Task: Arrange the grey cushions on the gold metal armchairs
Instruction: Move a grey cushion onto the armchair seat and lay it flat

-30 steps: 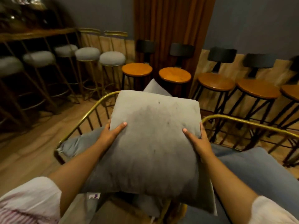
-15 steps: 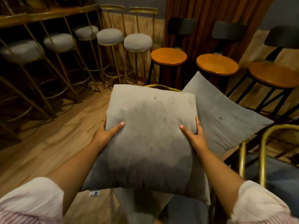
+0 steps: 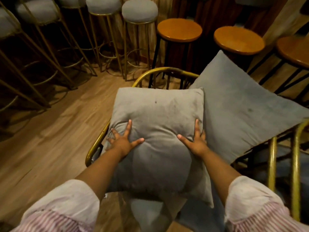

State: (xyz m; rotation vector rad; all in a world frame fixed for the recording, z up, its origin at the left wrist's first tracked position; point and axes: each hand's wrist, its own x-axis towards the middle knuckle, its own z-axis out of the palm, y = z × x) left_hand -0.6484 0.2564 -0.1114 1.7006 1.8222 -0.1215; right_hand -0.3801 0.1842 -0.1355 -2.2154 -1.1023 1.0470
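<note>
A square grey cushion (image 3: 158, 118) lies over the seat of a gold metal armchair (image 3: 160, 72), its far edge near the curved backrest. My left hand (image 3: 124, 138) presses flat on its left side with fingers spread. On the cushion's right side, my right hand (image 3: 194, 139) presses down the same way. A second grey cushion (image 3: 242, 104) leans tilted against the chair's right side, partly tucked behind the first. The gold frame of another armchair (image 3: 296, 164) stands at the right; a blue-grey seat pad (image 3: 287, 180) shows through its bars.
Gold bar stools with grey round seats (image 3: 139, 11) stand along the back left. Black-legged stools with round wooden seats (image 3: 179, 29) line the back right. Wooden floor (image 3: 50, 139) spreads to the left of the armchair.
The cushion has come down from in front of me onto the armchair seat. My hands went from gripping its sides to pressing flat on top. The view tilted downward.
</note>
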